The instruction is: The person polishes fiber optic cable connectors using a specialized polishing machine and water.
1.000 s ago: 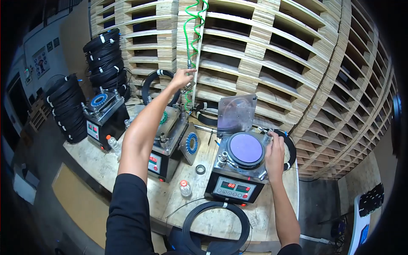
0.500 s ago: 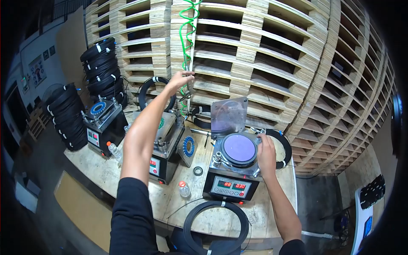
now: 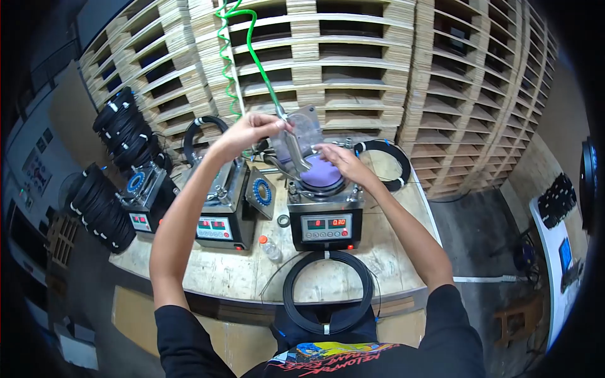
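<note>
My left hand point(image 3: 257, 131) is closed around the top of a metal air blow gun point(image 3: 293, 148) that hangs from a green air hose point(image 3: 259, 63). The gun's bent nozzle points down at a purple round pad point(image 3: 322, 172) on top of a small polishing machine point(image 3: 326, 208) with a red digital display. Over the pad's back right edge is my right hand point(image 3: 344, 161), fingers stretched out with nothing in them. Behind the gun stands the machine's raised clear lid point(image 3: 309, 129), partly hidden.
Two similar machines point(image 3: 217, 223) stand to the left, with a blue-ringed disc point(image 3: 262, 191) leaning beside the nearer one. A small bottle point(image 3: 270, 249) and a black cable coil point(image 3: 291, 296) lie in front. Another coil point(image 3: 403, 165) is at back right. Stacked pallets point(image 3: 353, 75) rise behind.
My left hand has come down and right, bringing the blow gun over the purple pad and stretching the hose. My right hand has moved from the machine's right side to above the pad's edge.
</note>
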The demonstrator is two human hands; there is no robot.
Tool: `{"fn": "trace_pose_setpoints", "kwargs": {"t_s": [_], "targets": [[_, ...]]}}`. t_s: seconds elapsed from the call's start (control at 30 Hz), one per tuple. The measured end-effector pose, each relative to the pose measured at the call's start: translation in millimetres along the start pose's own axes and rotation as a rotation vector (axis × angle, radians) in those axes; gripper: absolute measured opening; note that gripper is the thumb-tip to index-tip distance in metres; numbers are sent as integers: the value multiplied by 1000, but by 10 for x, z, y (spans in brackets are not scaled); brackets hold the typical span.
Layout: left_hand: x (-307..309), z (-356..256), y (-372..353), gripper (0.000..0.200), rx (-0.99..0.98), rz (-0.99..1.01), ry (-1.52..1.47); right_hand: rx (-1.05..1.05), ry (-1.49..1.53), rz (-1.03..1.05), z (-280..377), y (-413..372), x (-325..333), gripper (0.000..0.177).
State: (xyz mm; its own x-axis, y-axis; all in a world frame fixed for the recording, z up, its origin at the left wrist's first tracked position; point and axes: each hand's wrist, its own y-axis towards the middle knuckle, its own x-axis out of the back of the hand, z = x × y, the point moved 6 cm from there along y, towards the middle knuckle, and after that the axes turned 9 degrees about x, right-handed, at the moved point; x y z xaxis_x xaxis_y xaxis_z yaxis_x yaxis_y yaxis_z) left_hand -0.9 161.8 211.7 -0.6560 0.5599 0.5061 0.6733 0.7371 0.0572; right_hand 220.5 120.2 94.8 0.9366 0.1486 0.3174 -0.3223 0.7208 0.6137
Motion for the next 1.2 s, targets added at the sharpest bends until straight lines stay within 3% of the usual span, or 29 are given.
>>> {"fn": "trace_pose_setpoints", "kwargs": {"t_s": [0.07, 0.13, 0.17, 0.2, 0.33, 0.4, 0.47, 0.53, 0.57, 0.63, 0.73, 0.77, 0.8, 0.87, 0.93, 1.0, 1.07, 1.2], "targets": [[-372, -132, 30, 33, -27, 44, -55, -52, 29, 23, 324, 87, -74, 48], [-652, -188, 130, 33, -66, 154, -128, -81, -69, 301, 503, 182, -158, 47], [-740, -187, 195, 33, -62, 172, -142, -271, 155, 260, 512, 148, -168, 42], [-797, -176, 238, 33, -62, 181, -141, -313, 280, 215, 521, 161, -158, 38], [-908, -175, 295, 31, -124, 124, -354, -363, 302, 78, 586, 110, -11, 31], [-875, -126, 273, 31, -179, -61, -213, -331, 214, 43, 492, 103, 37, 27], [-735, -9, 159, 25, -267, -481, -168, -225, 173, 15, 320, 101, 76, 25], [-571, 564, 171, 23, -156, -820, -241, -380, 58, -112, 217, 29, 174, 26], [-596, 852, 236, 23, -151, -820, -241, -315, 72, -170, 87, 15, 190, 25], [-586, 1266, 172, 22, 2, -1076, -130, -315, 102, -205, 98, -19, 164, 23], [-758, 1705, 339, 27, 110, -961, -200, -293, 167, -255, -29, -17, 65, 20], [-862, 1725, 344, 31, 38, -1057, -135, -295, 182, -275, -87, -16, 13, 18], [-934, 1686, 332, 36, 96, -1086, 6, -294, 197, -295, -101, -3, -30, 16], [-924, 1698, 303, 42, 122, -1084, -140, -302, 221, -294, -128, 40, -101, 14], [-944, 1651, 271, 45, 114, -1091, -128, -145, 128, -380, -47, 143, -93, 12], [-947, 1597, 224, 49, 108, -1099, -113, -225, 15, -452, -69, 183, 29, 14], [-965, 1555, 208, 51, 143, -1073, -130, -146, 59, -498, -172, 247, 110, 15], [-979, 1589, 214, 57, 150, -1055, -206, -119, 109, -426, -95, 219, 66, 18]]}}
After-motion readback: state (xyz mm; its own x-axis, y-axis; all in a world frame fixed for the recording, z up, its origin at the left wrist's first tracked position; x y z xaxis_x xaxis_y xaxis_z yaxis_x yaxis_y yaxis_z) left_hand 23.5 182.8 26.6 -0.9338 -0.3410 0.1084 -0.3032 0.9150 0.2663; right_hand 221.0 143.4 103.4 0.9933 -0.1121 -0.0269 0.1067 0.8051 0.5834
